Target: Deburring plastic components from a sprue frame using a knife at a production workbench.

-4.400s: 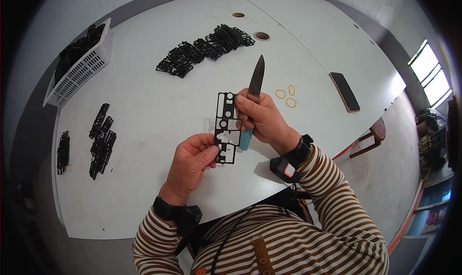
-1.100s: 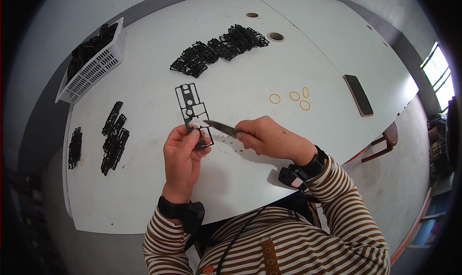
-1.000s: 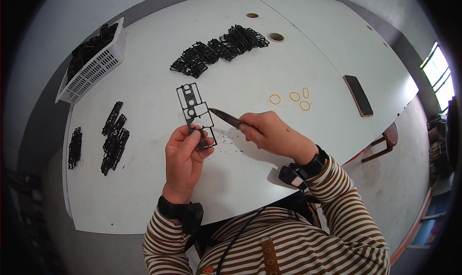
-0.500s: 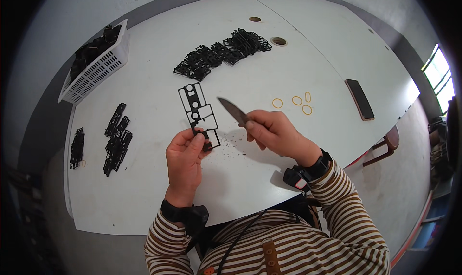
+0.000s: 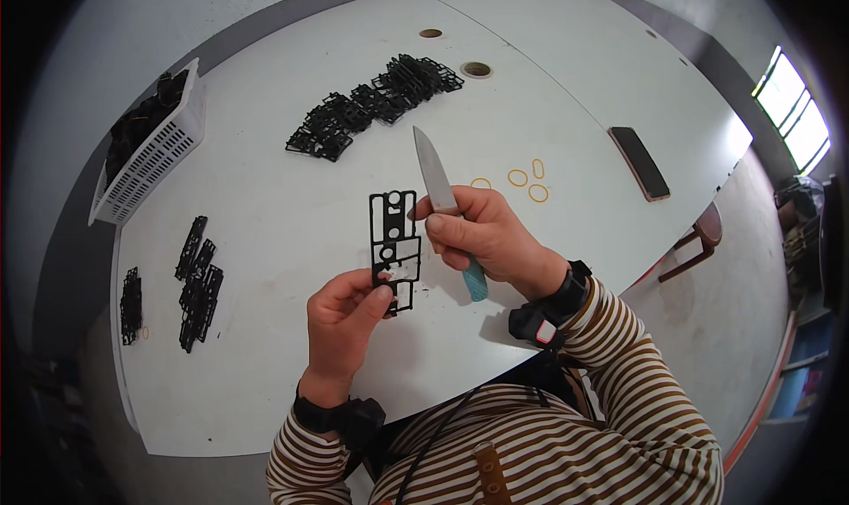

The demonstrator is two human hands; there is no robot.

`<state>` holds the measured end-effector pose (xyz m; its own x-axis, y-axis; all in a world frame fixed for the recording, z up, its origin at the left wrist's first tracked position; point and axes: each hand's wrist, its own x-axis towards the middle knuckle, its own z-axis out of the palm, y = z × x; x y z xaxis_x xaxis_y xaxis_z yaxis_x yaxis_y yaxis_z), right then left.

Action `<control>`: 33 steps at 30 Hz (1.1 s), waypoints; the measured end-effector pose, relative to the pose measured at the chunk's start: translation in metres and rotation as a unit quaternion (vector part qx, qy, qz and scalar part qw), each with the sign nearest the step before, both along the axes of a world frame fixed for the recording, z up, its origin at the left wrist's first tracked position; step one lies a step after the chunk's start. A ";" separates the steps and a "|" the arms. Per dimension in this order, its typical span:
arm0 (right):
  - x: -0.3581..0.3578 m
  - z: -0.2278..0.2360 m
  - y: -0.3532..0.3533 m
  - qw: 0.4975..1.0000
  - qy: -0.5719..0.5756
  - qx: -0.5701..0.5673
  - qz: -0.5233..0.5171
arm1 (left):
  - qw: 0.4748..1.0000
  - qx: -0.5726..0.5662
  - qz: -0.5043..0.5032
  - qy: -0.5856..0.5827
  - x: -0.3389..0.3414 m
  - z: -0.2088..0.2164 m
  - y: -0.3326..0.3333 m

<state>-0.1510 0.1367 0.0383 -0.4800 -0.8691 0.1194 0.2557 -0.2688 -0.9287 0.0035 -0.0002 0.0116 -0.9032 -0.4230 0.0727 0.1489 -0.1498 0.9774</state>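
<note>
My left hand pinches the lower end of a flat black plastic frame, which has round holes and rectangular openings and is held upright above the table. In my right hand is a knife with a pale blade and a blue-green handle. Its blade points up and away, just right of the frame's top. The right fingertips are close to the frame's right edge; whether they touch it I cannot tell. Small dark scraps lie on the table beneath.
A long pile of black plastic frames lies at the back, with smaller stacks at left. A white basket holds dark pieces. Yellow rubber bands and a phone lie at right. A stool stands beyond the table.
The knife blade has swung from pointing left to pointing up, exposing its handle. My right hand has come closer to the frame, which is now more upright. The whole view has shifted slightly.
</note>
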 end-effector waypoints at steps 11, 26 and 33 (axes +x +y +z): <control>0.003 -0.004 -0.001 0.998 -0.022 0.032 0.048 | 0.985 0.163 -0.035 0.036 -0.003 -0.001 0.001; 0.001 -0.004 -0.003 0.998 0.037 0.047 -0.028 | 0.988 0.154 0.004 0.030 -0.002 0.011 0.003; 0.000 0.007 0.003 0.968 0.228 0.103 -0.014 | 0.993 0.076 0.079 0.050 0.001 0.005 -0.021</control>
<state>-0.1511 0.1393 0.0449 -0.4413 -0.8847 0.1505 -0.1986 -0.0673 -0.9778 0.0048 -0.0208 0.0166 -0.8164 -0.5715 0.0830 0.2776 -0.2624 0.9242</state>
